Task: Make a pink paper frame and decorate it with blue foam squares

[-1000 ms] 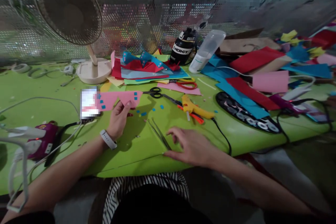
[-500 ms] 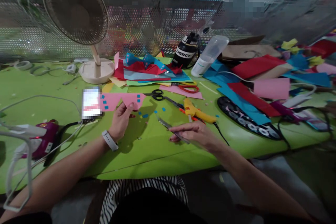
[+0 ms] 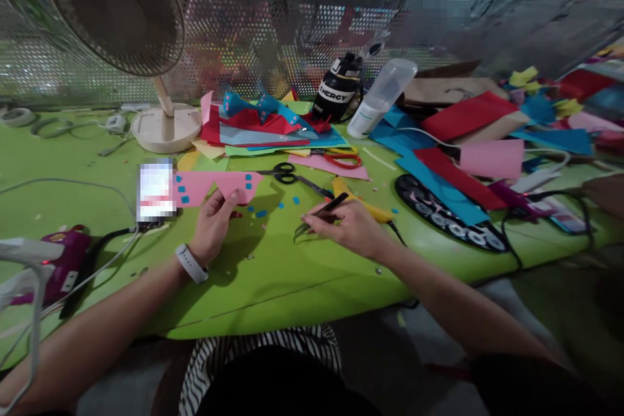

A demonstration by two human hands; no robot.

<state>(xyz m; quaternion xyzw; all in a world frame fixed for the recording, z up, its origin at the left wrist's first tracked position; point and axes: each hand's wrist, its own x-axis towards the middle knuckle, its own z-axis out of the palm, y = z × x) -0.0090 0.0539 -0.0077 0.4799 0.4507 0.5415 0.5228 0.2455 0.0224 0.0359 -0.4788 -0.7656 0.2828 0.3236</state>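
My left hand (image 3: pixel 217 218) pinches the lower edge of a pink paper strip (image 3: pixel 197 185) with a notched edge. Small blue squares (image 3: pixel 183 190) sit near both ends of the strip. In my right hand (image 3: pixel 348 224) a pair of dark tweezers (image 3: pixel 322 211) is held like a pen, its bent tips pointing down and left above the green table (image 3: pixel 273 286). Several loose blue paper bits (image 3: pixel 262 214) lie between the two hands. Just behind my right hand rests a yellow glue gun (image 3: pixel 361 198), partly covered by it.
Black-handled scissors (image 3: pixel 285 173) and red-handled scissors (image 3: pixel 344 157) lie beyond my hands. A phone (image 3: pixel 156 190) is at left, with a fan (image 3: pixel 168 127) behind it. A black bottle (image 3: pixel 336 91), a clear bottle (image 3: pixel 383 97), felt-like sheets (image 3: pixel 468 118) and a black tray (image 3: pixel 424 211) stand to the right.
My right hand has turned the tweezers from lying nearly flat to a pen-like hold with tips down. The view has shifted slightly; my left hand keeps its hold on the pink strip.
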